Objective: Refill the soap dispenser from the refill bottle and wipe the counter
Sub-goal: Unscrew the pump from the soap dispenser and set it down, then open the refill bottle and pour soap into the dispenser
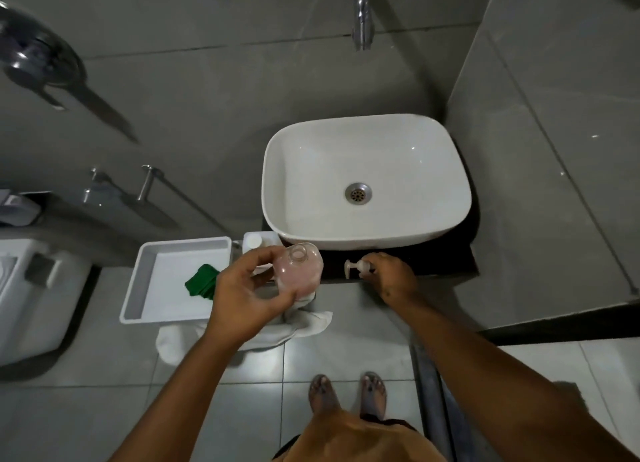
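Observation:
My left hand (247, 297) grips a clear, rounded soap dispenser bottle (299, 272) with pinkish liquid inside; its neck is open and points up. My right hand (393, 276) holds the white pump head (355, 267) on the dark counter (433, 260), just in front of the white basin (367, 181). A white refill bottle (258, 243) with a white cap stands behind the dispenser, partly hidden by my left hand. A green cloth (201, 283) lies in the white tray (166, 253).
A chrome tap (363, 18) hangs over the basin. A white towel (304, 323) droops below the tray, above the tiled floor. A toilet (34, 288) stands at the left. My feet (346, 395) are on the floor tiles below.

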